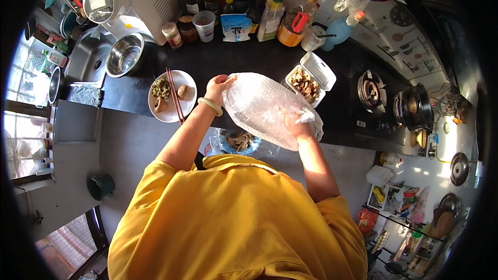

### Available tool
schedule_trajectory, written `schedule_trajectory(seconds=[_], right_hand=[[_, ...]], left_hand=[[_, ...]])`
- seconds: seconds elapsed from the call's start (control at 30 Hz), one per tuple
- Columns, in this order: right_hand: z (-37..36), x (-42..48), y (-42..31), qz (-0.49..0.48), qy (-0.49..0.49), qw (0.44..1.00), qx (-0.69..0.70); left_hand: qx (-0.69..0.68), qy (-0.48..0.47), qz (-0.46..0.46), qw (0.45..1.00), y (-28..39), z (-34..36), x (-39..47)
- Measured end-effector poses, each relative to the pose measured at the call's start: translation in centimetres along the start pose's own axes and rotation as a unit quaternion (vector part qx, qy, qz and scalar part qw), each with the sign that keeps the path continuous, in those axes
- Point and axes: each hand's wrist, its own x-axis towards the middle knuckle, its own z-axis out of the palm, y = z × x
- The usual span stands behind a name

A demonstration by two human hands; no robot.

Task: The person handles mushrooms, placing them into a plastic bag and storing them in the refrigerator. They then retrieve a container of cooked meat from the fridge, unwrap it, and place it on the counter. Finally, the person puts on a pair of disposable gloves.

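A bag of clear bubble wrap (256,101) is stretched between my hands above the counter's front edge. My left hand (218,88) pinches its left end between thumb and fingers. At the bag's right part, my right hand (297,125) is partly covered by crumpled clear plastic and grips it. To the left stands a white plate (167,116) with food pieces and a pair of chopsticks (175,95) lying across it. Behind the bag on the right, an open white foam box (322,70) holds brown chopped pieces (304,85). What the bag contains cannot be made out.
A steel bowl (125,55) stands beside the sink (83,60). Bottles, jars and a blue-white packet (235,27) line the wall. At the right are a gas burner (371,91) and a black pot (416,107). A blue bag (256,146) with dried-looking food is below the counter edge.
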Motion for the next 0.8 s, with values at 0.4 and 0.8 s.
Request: schedule_trajectory(seconds=[0.4, 0.8], right_hand=[[-5.2, 1.7, -2.7, 0.371, 0.147, 0.786, 0.473], [-12.0, 7.2, -5.5, 0.202, 0.283, 0.800, 0.488]], left_hand=[[0.441, -0.023, 0.167, 0.882, -2.9, 0.6, 1.1], [0.336, -0.031, -0.091, 0.937, -3.9, -1.7, -4.0]])
